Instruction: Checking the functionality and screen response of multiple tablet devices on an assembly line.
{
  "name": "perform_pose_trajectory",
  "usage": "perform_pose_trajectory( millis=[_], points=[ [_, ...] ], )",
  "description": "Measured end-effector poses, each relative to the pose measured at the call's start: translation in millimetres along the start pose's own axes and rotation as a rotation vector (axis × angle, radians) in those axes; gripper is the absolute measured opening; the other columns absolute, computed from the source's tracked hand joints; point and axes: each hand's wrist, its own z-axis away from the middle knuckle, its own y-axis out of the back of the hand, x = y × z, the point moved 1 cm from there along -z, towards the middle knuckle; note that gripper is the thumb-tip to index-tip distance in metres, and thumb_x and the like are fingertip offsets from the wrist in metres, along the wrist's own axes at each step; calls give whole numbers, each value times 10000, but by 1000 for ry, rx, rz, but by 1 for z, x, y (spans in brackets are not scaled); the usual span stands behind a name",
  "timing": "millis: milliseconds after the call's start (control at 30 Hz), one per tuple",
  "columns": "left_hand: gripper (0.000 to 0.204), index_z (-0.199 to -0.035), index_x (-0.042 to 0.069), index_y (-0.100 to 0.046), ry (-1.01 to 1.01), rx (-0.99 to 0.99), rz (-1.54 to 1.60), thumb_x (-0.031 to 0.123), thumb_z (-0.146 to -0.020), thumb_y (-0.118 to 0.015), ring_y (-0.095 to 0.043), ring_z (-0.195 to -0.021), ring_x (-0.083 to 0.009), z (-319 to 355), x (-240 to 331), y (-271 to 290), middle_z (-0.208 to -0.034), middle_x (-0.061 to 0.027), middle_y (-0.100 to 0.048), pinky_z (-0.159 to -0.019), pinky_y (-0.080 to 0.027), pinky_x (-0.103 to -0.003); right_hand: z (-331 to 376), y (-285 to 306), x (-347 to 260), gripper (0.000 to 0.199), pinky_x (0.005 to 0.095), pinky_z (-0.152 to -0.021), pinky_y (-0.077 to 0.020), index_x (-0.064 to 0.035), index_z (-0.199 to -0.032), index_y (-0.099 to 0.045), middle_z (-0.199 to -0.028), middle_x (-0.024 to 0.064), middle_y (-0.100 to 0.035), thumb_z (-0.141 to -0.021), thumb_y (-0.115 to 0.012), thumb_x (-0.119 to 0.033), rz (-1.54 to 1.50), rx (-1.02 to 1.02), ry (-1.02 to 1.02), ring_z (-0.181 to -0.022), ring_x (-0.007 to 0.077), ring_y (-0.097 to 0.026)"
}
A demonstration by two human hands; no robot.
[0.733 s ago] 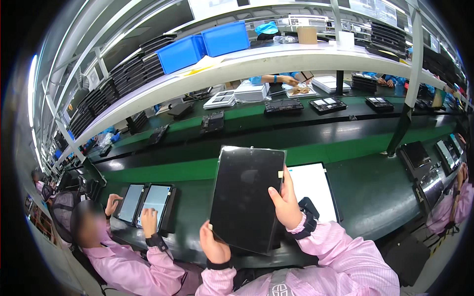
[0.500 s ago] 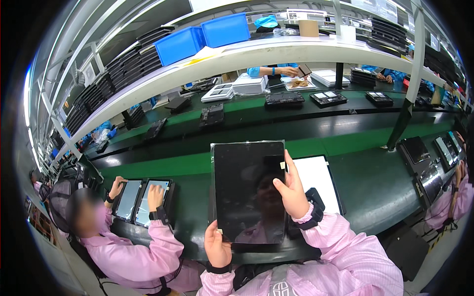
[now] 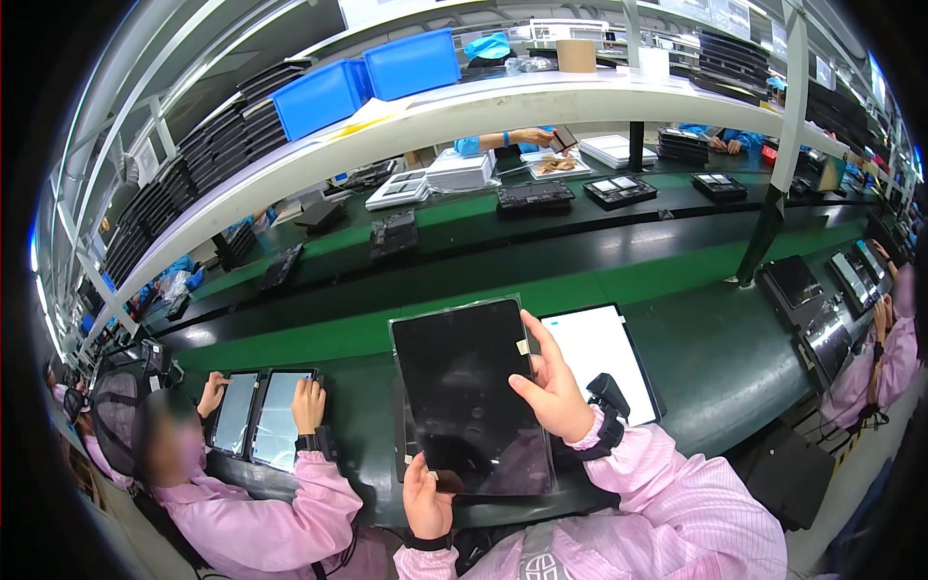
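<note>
Holding black panel [image 3: 466, 396] by right edge, lower-left corner, open bench [image 3: 358, 416] leftward

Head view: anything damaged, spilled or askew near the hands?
Nothing spilled or visibly damaged. Only minor oddity: clear film juts past the dark panel held by left hand and right hand; possibly just protective.

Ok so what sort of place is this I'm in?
Most likely an electronics assembly line: your left hand and right hand hold a black tablet-sized screen, pink-smocked co-workers are at the long green bench on either side, and dark device units lie in a row across from you.
</note>
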Motion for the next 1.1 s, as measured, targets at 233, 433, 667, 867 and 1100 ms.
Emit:
perform_pose_trajectory(
  millis=[233,433,667,867,1100],
  points=[
    [458,-1431,-10,-386,-59,14,-75,11,-985,-484,-622,-991,-161,11,19,-12,-1359,-153,-537,-800,-525,-291,-9,11,5,842,260,-955,-435,-99,-1580,-149,-1560,79,-298,-861,-519,135,-173,67,6,-1221,138,-497],
    [518,-1453,-46,-364,-100,-163,-231,29,-968,-530,-568,-1091,-142,18,38,-23,-1354,-141,-543,-830,-454,-231,-11,20,-1,838,303,-964,-470,-139,-1581,-156,-1362,181,-552,-859,-480,136,-299,120,-51,-1128,190,-604],
    [570,-1459,-72,-336,-56,-256,-106,-25,-920,-520,-504,-1263,-216,14,41,-26,-1424,-160,-477,-960,-453,-289,-9,22,-3,821,278,-986,-445,-121,-1576,-214,-1446,156,-479,-843,-476,141,-296,129,-64,-1162,167,-578],
    [657,-1461,-69,-325,14,-247,-82,-126,-815,-429,-480,-1308,-231,7,37,-23,-1464,-183,-442,-961,-459,-286,-9,25,-8,595,304,-1173,-243,16,-1532,-280,-1601,114,-290,-944,-352,-28,-288,179,-10,-1444,193,-328],
    [577,-1387,-87,-391,12,-183,-110,7,-824,-473,-505,-1293,-273,-4,33,-38,-1374,-194,-530,-1087,-380,-362,-4,17,-14,589,315,-1194,-186,46,-1523,-275,-1599,131,-286,-950,-328,-77,-298,131,-77,-1483,202,-242]
  ],
)
